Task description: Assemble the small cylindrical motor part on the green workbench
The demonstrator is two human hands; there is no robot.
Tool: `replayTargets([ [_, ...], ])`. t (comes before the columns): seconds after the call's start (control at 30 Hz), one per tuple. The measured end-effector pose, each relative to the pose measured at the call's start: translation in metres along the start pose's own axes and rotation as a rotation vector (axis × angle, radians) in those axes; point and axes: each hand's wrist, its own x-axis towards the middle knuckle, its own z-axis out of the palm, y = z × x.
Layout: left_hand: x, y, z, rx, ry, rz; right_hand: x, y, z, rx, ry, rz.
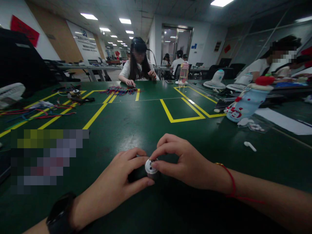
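A small silver metal cylinder (151, 171) with dark holes in its top face stands upright between my hands on the green table. My left hand (119, 177) curls round its left side, index finger at the upper rim and thumb at the near side low down. From the right, my right hand (181, 159) pinches at the cylinder's top, its index finger on the far rim and its thumb on the top face. Anything small between those two fingertips is hidden.
Coloured wires (122, 90) lie near a person (138, 61) across the table. More wires (41, 112) spread at left. To the right are a blue bottle (248, 102), a white earbud (250, 146), a small plastic bag (255, 126) and white paper (285, 120). Yellow tape (188, 120) marks the tabletop.
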Motion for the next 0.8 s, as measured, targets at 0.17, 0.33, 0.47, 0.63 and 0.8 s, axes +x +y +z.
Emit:
replayTargets([
  [0.17, -0.005, -0.001, -0.008, -0.019, -0.01, -0.007, 0.003, -0.006, 0.0, 0.013, 0.051, 0.013],
  [0.33, -0.009, -0.001, -0.017, -0.039, -0.042, -0.027, 0.009, 0.03, -0.024, -0.04, 0.274, 0.212],
  [0.47, -0.01, -0.001, -0.015, -0.046, -0.054, -0.031, 0.008, 0.077, -0.043, 0.004, 0.389, 0.416],
  [0.63, -0.009, -0.003, -0.011, -0.053, -0.069, -0.033, 0.004, 0.093, -0.047, 0.032, 0.368, 0.436],
  [0.8, -0.008, -0.003, -0.01, -0.047, -0.073, -0.038, 0.003, 0.087, -0.045, 0.004, 0.335, 0.429],
])
